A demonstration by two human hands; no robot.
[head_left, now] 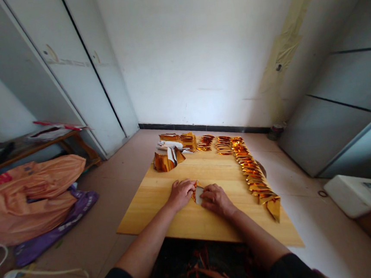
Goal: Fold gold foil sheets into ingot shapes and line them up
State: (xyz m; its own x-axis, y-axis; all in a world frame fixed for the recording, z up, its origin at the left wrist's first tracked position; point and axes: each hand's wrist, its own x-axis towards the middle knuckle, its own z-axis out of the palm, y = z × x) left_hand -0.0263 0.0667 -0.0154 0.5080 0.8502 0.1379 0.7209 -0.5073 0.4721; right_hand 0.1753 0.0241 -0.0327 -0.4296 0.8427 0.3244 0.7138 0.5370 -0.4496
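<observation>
- Folding a small foil sheet is the step judged to be in hand; the sheet lies on the board, near its front edge, pinched between both hands.
- The left hand is closed narrowly on the sheet's left side, fingers curled down over it.
- The right hand is pressed on the right side, fingertips holding the white face down; how tightly it is gripped cannot be told.
- The crease is best run flat against the board, with edges matched before pressure is applied, since thin foil probably keeps any false line.
- One hand should be kept as an anchor while the other is drawn along the fold.
- The row of finished pieces along the right edge should be left undisturbed by the right forearm, which lies close beside it.
- The unfolded stock at the far left of the board is well apart from both hands.
</observation>
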